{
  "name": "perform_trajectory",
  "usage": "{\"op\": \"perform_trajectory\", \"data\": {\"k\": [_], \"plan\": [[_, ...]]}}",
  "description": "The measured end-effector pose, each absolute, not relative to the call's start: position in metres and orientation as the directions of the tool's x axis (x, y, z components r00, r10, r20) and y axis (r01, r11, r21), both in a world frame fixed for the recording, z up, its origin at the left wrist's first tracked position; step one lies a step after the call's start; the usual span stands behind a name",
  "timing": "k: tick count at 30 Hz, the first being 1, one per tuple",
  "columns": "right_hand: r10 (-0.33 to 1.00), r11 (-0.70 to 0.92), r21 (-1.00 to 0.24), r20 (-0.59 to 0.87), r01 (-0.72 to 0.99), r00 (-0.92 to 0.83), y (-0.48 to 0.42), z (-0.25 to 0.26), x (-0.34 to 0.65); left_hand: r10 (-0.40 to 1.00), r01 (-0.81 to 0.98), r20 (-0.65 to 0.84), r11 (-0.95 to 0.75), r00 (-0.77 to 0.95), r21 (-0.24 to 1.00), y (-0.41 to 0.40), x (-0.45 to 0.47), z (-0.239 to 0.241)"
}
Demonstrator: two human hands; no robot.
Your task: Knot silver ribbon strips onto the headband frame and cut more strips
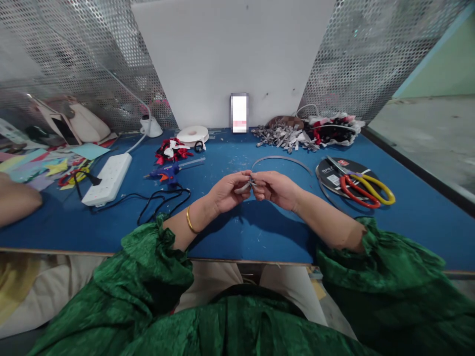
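Note:
Close together above the blue tabletop, my left hand [232, 192] and my right hand [276, 189] pinch a grey ribbon [243, 188] between their fingertips. Part of the ribbon is folded or looped there, and the fingers hide its exact shape. Its tail arcs away behind my right hand toward a black ribbon spool [328, 174]. Scissors [358, 190] with red and yellow handles lie across that spool, to the right. Left of my hands rests a blue glue gun [168, 172] with a clear glue stick in its back.
Grey ribbon pieces [287, 137] are heaped at the back right, beside a bag of bows [336, 129]. A white ribbon roll [193, 134], red and black bows [171, 150] and a phone [239, 112] stand behind. A power strip [107, 179], cords and another person's arm [18, 200] are left.

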State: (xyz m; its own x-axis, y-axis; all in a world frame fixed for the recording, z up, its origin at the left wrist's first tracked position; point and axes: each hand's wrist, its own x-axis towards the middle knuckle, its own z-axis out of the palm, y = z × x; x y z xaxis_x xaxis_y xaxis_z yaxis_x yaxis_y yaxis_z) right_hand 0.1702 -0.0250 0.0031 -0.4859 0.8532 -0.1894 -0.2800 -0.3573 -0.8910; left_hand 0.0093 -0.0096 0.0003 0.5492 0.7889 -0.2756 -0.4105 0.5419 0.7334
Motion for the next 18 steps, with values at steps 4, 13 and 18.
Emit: {"op": "perform_trajectory", "data": {"k": [4, 13, 18], "plan": [[0.932, -0.209, -0.918, -0.084, -0.337, -0.352, -0.029, -0.002, 0.161, 0.811, -0.473, -0.266, 0.533, 0.521, 0.702, -0.013, 0.013, 0.000], [0.918, -0.263, -0.863, -0.087, -0.431, -0.387, -0.023, -0.012, 0.161, 0.828, -0.497, -0.223, 0.500, 0.514, 0.709, -0.013, 0.015, -0.003], [0.913, -0.267, -0.893, -0.115, -0.363, -0.390, -0.021, -0.007, 0.164, 0.849, -0.476, -0.197, 0.450, 0.491, 0.756, -0.013, 0.015, -0.004]]}}
